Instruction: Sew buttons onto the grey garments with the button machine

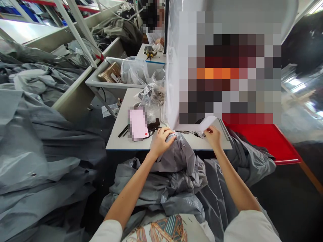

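My left hand (163, 140) rests at the table's front edge, its fingers curled over a bunched fold of grey coated fabric (178, 151). My right hand (213, 136) is to the right of it, thumb and fingers pinched near the curled lower edge of a white sheet-like piece (208, 123). Whether that piece belongs to the large white form above it, I cannot tell. From the left hand the grey fabric falls in heavy folds over my lap. Dark small items lie partly hidden on the table between my hands.
A pink phone-like item (138, 123) lies on the white table (121, 134), beside clear plastic bags (151, 101). Behind stands a grey bin (112, 84) with a cardboard box. A red tray (272, 144) is at right. Grey fabric heaps (37, 151) fill the left. Another person (153, 33) sits beyond.
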`<state>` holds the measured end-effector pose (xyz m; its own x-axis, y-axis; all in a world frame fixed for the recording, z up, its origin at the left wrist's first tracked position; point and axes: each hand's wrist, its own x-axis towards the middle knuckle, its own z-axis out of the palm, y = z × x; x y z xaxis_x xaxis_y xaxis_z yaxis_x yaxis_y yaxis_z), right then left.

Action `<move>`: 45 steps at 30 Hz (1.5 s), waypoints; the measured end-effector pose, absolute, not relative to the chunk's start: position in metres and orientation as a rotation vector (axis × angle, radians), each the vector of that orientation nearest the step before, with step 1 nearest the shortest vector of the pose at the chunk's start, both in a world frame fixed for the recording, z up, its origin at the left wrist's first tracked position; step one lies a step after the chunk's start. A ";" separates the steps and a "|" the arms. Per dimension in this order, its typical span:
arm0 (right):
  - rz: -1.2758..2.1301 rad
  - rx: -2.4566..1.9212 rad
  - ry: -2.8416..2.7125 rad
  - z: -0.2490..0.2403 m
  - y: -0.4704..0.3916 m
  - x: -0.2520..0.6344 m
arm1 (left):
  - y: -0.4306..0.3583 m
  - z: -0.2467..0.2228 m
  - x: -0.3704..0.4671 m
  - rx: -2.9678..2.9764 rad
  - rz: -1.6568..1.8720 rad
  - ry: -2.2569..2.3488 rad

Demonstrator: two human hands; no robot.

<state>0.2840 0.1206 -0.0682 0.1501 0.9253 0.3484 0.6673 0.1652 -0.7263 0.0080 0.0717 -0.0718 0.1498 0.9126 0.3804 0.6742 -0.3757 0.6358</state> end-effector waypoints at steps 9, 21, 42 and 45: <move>0.730 -1.547 -1.201 -0.053 0.102 0.285 | 0.071 -0.072 0.008 2.108 1.041 1.537; 1.161 -1.311 -1.188 -0.035 0.050 0.212 | 0.071 -0.072 0.008 2.123 1.072 1.524; 0.374 -1.139 -2.037 -0.036 0.081 0.172 | 0.073 -0.073 0.006 2.136 1.163 1.438; 0.418 -1.147 -2.023 -0.032 0.082 0.173 | 0.073 -0.073 0.005 2.130 1.168 1.425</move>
<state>0.1727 0.0815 -0.0320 -0.3088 0.8356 0.4544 0.5872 0.5433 -0.6000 0.0055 0.0729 -0.0733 0.1664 0.8778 0.4491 0.6126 -0.4489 0.6505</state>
